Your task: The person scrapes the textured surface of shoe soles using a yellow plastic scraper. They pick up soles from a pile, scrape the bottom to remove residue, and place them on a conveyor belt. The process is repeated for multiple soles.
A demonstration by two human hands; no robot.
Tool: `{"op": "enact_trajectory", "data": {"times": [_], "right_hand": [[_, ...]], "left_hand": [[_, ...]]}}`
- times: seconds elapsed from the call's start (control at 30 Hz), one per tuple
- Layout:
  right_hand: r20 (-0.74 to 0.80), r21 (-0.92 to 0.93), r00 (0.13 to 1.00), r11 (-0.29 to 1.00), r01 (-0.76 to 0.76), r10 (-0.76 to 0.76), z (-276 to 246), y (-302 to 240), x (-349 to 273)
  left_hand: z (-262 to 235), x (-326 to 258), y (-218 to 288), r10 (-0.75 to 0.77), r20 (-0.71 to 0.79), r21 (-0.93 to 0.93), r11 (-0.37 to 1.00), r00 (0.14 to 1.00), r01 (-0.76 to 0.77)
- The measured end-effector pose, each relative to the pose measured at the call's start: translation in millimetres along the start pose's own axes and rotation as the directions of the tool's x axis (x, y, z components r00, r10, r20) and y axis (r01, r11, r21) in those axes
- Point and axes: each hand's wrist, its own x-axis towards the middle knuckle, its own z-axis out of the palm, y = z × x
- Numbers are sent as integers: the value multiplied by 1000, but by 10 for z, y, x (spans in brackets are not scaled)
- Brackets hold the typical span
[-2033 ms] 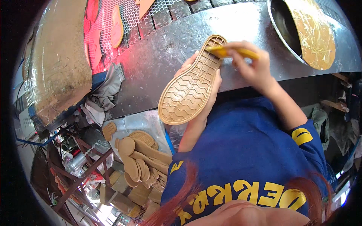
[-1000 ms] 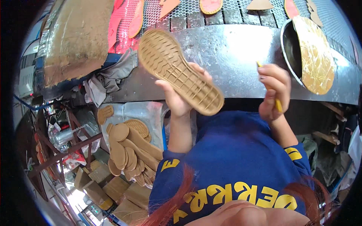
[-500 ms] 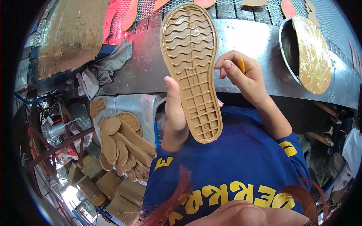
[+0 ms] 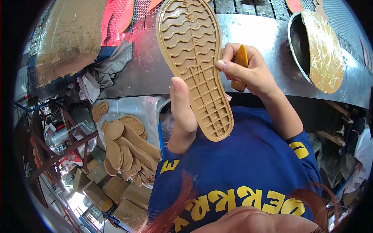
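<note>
Above metal table: left hand gripping tan shoe sole upright, right hand clenched around orange tool while touching sole edge.

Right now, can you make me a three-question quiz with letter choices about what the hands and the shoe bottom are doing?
1. Where is the pile of spare soles?
A. lower left
B. top right
C. on the sole

2. What colour is the shoe sole?
A. blue
B. tan
C. white

3. How is the left hand placed?
A. flat on the bench
B. gripping the sole's edge
C. empty in the air

Answers: 1 A, they lie stacked lower left. 2 B, its treaded face is tan. 3 B, its thumb lies along the edge, while the right hand holds an orange tool.
</note>
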Motion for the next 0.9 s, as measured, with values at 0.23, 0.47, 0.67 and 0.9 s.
{"op": "enact_trajectory", "data": {"times": [0.23, 0.47, 0.67, 0.9], "right_hand": [[133, 155, 990, 985, -74, 53, 41, 50, -35], [141, 56, 983, 991, -125, 116, -13, -56, -72], [-14, 46, 997, 996, 70, -69, -209, -44, -66], [-164, -287, 972, 951, 119, -171, -175, -146, 56]], "left_hand": [[75, 54, -21, 53, -18, -144, 988, 998, -55], [43, 147, -18, 88, -57, -298, 949, 995, -101], [-159, 283, -42, 102, 81, -147, 985, 992, -89], [-280, 377, -63, 77, 142, -197, 979, 987, -49]]}}
